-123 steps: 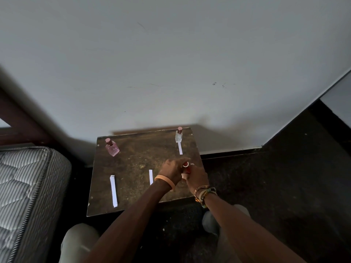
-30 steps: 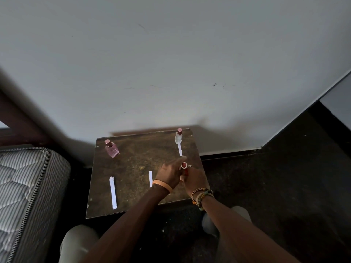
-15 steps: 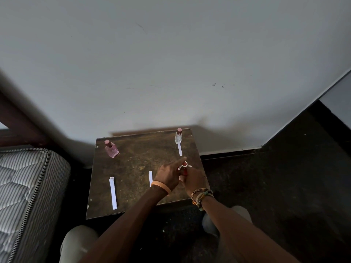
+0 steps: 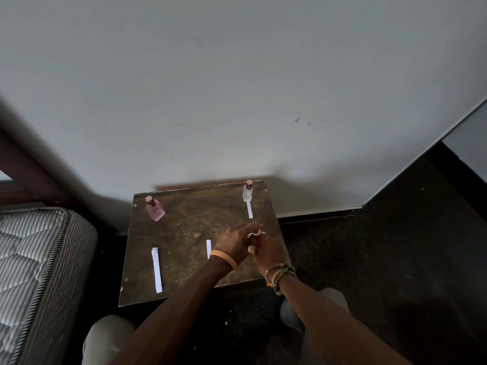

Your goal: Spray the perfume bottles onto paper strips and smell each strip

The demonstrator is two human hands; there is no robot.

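Both hands meet over the front right of a small brown table (image 4: pixel 184 222). My right hand (image 4: pixel 269 253) grips a small red perfume bottle (image 4: pixel 256 241), mostly hidden by fingers. The fingers of my left hand (image 4: pixel 234 243) curl over the bottle's top. A pink perfume bottle (image 4: pixel 155 209) stands at the back left. At the back right stands a clear bottle with a pink cap (image 4: pixel 248 191). Three white paper strips lie on the table: a long left strip (image 4: pixel 156 270), a middle strip (image 4: pixel 208 248) partly under my left wrist, and a right strip (image 4: pixel 249 209) below the clear bottle.
A grey wall rises right behind the table. A striped mattress (image 4: pixel 31 259) sits close on the left. Dark floor (image 4: pixel 369 259) spreads to the right. My knees (image 4: pixel 108 335) are just below the table's front edge.
My left index finger, stretched out over the bottle's top half a second ago, has curled down onto it. Both hands stay at the same spot; bottles and strips have not moved.
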